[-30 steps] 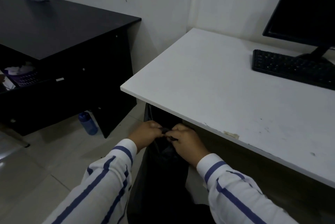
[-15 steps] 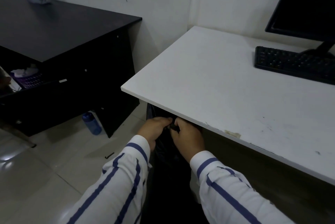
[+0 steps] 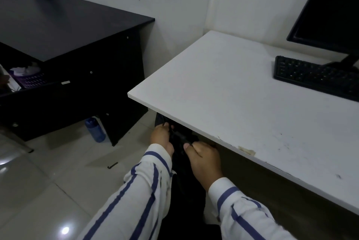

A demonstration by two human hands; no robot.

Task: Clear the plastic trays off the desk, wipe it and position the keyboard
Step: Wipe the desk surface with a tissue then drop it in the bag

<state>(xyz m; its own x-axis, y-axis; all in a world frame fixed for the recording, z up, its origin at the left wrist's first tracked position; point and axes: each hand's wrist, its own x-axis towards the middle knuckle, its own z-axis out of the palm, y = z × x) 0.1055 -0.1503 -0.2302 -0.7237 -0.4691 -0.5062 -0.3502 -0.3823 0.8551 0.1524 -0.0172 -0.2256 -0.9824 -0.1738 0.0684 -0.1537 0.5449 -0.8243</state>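
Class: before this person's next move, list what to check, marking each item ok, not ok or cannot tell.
1. Trays off the white desk: ok, none in view.
2. Left hand and right hand grip the black bag: ok.
3. Bag tied shut: cannot tell.
4. Desk wiped: not ok, dark marks near its front edge.
5. Keyboard placed: probably not ok, far back by the monitor stand.

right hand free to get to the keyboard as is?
Probably not yet. The right hand is below the edge of the white desk, gripping a black bag with the left hand. Once it lets go, nothing on the desk top stands between it and the keyboard.
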